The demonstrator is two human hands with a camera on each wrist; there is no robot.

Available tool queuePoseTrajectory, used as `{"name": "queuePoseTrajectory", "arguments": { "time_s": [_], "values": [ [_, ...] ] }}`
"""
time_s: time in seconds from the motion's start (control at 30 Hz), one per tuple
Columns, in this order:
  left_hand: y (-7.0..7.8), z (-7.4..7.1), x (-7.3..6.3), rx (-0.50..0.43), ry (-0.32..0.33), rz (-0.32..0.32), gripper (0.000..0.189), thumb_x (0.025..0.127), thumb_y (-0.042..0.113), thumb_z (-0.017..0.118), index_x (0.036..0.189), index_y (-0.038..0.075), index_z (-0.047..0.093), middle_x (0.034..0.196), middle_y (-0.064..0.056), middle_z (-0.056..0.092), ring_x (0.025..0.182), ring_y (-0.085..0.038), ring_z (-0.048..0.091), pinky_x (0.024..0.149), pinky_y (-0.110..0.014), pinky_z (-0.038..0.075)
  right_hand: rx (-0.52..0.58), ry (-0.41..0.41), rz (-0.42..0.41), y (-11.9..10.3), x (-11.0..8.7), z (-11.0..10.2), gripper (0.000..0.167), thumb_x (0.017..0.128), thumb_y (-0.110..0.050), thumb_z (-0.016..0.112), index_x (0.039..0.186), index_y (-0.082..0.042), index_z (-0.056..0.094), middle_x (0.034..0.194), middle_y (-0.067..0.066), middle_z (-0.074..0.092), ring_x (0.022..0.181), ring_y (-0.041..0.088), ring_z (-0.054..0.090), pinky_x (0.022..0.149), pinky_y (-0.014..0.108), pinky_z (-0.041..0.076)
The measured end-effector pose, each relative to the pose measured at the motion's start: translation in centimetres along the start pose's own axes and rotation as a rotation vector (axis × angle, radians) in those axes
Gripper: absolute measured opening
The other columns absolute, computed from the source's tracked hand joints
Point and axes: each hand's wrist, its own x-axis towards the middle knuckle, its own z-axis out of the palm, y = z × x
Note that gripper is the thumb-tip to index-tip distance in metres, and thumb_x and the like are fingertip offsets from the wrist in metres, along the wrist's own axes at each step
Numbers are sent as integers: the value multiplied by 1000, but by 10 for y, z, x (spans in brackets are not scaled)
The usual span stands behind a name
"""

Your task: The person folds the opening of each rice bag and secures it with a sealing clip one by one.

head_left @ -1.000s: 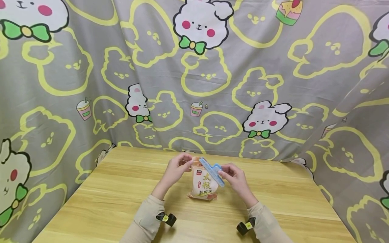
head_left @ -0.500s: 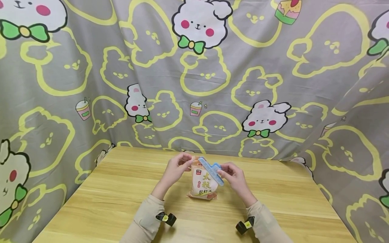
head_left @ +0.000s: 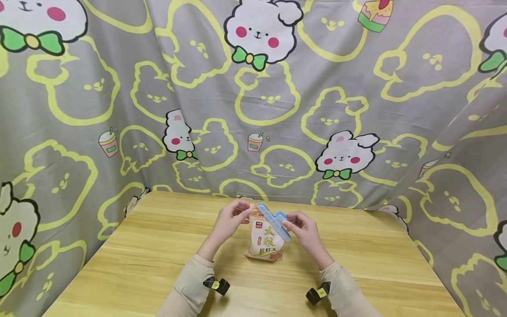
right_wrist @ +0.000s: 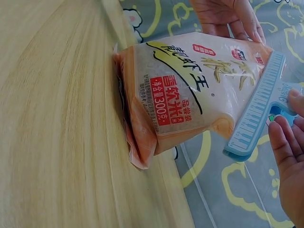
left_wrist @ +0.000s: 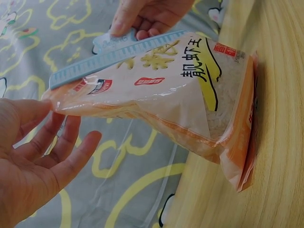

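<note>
A small orange and white bag of rice point(head_left: 262, 242) stands upright on the table. At its top left corner my left hand point(head_left: 231, 219) pinches the film between thumb and forefinger; in the left wrist view the other fingers of that left hand point(left_wrist: 42, 161) are spread loosely. A light blue bag clip point(head_left: 273, 222) lies slantwise across the bag's upper right. Its handle is pinched by my right hand point(head_left: 304, 229). In the right wrist view the long ruled bar of the clip point(right_wrist: 259, 109) runs along the bag's top edge; whether it is fully clamped, I cannot tell.
The wooden table point(head_left: 158, 255) extends around the bag on all sides. Behind and beside it hangs a grey curtain point(head_left: 277, 105) with cartoon animals. Black wrist cameras are strapped over both beige sleeves point(head_left: 194, 281).
The clip and my right hand have shifted very slightly left. My left hand and the bag stay in place.
</note>
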Motion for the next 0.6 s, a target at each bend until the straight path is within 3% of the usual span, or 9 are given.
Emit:
{"name": "queuePoseTrajectory", "arguments": {
  "time_s": [0.1, 0.27, 0.6],
  "values": [
    [6, 0, -2, 2, 0, -12, 15, 94, 3, 62, 106, -4, 62, 99, -25, 65, 85, -32, 66, 72, -37, 61, 8, 5, 9, 11, 2, 1, 14, 87, 1, 69, 99, 8, 66, 84, 0, 65, 73, 25, 64, 66, 32, 58],
    [10, -1, -2, 6, -14, -21, 14, 94, 1, 60, 106, -7, 61, 99, -28, 65, 88, -39, 65, 74, -41, 60, 30, 9, 3, 21, 5, 2, 16, 87, -1, 69, 100, 7, 66, 84, -2, 64, 73, 7, 61, 65, 23, 56],
    [-2, -1, 0, 11, -3, 21, 15, 93, 7, 64, 106, -1, 63, 98, -22, 67, 82, -23, 67, 70, -31, 61, 52, 5, 7, 8, 3, 3, 16, 87, 2, 68, 101, 9, 65, 84, 0, 64, 72, 2, 59, 65, 19, 54]
  ]
}}
